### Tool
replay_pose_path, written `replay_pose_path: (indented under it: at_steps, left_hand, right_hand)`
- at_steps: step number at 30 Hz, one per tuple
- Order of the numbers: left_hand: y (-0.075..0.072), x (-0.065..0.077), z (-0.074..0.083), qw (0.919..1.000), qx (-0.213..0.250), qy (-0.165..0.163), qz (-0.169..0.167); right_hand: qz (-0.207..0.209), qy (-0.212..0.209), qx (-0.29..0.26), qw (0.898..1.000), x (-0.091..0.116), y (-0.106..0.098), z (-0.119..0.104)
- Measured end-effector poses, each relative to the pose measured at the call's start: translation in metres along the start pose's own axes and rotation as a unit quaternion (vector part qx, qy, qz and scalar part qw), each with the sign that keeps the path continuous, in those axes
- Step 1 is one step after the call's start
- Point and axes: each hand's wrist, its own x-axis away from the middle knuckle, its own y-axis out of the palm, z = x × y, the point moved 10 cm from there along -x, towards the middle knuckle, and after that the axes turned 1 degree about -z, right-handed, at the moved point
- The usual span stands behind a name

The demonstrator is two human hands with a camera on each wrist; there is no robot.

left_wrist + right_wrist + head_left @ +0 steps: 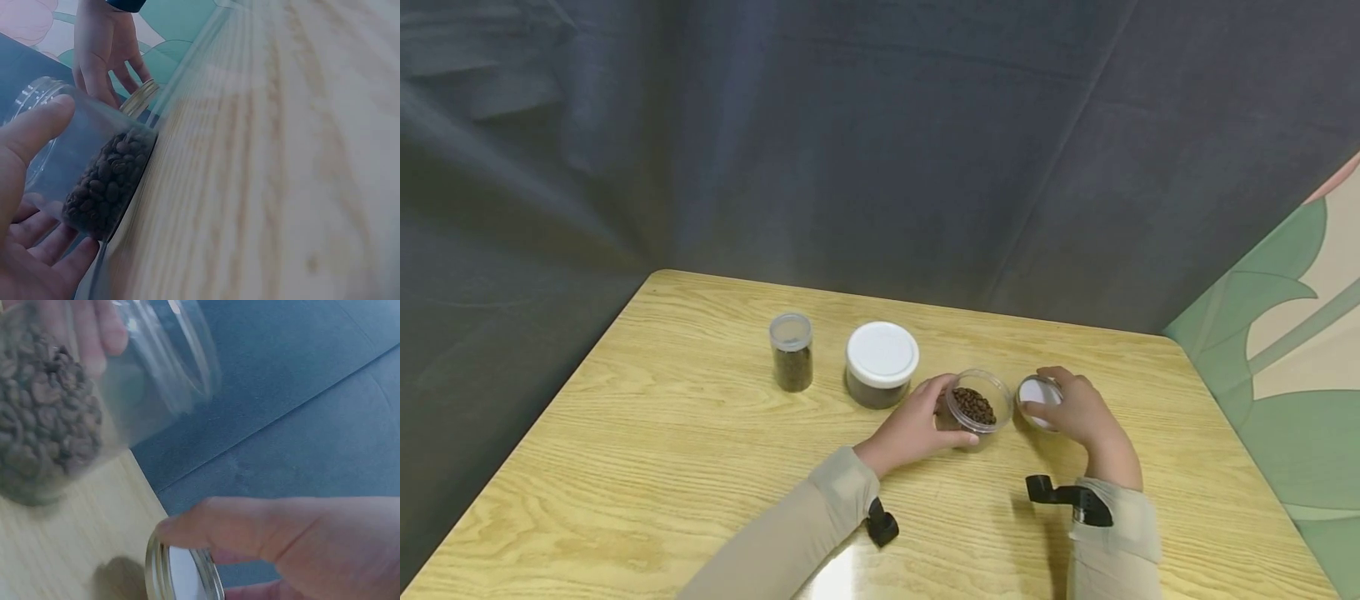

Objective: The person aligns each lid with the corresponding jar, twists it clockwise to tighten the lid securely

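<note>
My left hand (913,425) grips a clear open-topped jar (1001,402) from its left side, thumb at the near side and fingers round the back. Dark brown coffee beans (111,181) fill its lower part. Just to the right, my right hand (1086,414) pinches a round lid (1036,393) by its rim, between thumb and fingers. The lid has a gold-coloured edge and a white face, seen in the right wrist view close over the table, apart from the jar.
Left of the open jar stands a wide jar with a white lid (882,352). Farther left is a slim clear-lidded jar (792,358) with dark contents. All stand on a wooden table (700,467). A dark curtain (880,150) hangs behind, and a patterned cloth (1285,367) at right.
</note>
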Motion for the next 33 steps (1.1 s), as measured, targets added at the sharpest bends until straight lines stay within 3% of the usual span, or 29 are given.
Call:
replay_pose_path:
  at_steps: [8,19,33]
  left_hand:
    - [-0.006,0.007,-0.003,0.9998,0.006,0.013,-0.017]
    - [-0.010,0.021,-0.011,0.9970,0.065,0.017,-0.038]
    - [-0.018,0.036,-0.015,0.9953,0.073,0.038,-0.051]
  right_hand:
    - [0.026,-0.031,-0.042,0.998,0.000,-0.007,-0.009]
    - [0.051,-0.071,-0.106,0.991,0.005,-0.019,-0.028]
    - [0.140,-0.178,-0.187,0.956,0.024,-0.034,-0.078]
